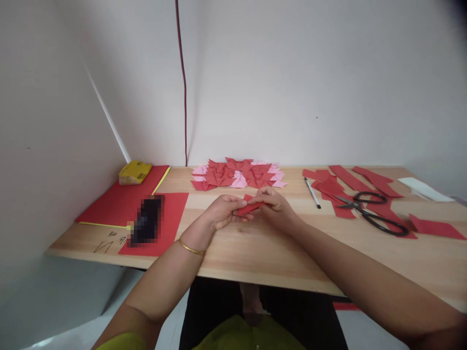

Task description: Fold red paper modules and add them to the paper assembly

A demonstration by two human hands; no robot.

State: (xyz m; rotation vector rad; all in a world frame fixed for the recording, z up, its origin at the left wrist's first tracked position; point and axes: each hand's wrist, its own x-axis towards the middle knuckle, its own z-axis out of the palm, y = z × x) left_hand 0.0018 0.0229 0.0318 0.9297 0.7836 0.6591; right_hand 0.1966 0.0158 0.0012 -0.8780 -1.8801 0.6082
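Observation:
A small piece of folded red paper [249,208] is held between both hands above the middle of the table. My left hand [226,212] grips its left end, thumb on top and fingers beneath. At its right end, my right hand [272,205] pinches the paper with thumb and fingers. Just behind the hands lies a cluster of folded red and pink paper shapes [239,174] with pointed tips. The paper's underside is hidden by my fingers.
Black-handled scissors [359,208] lie on red paper strips [348,178] at the right, beside a white pen [313,193]. White paper [425,189] is farther right. At left, red sheets [105,201] carry a yellow packet [134,172] and a blurred dark object [148,221].

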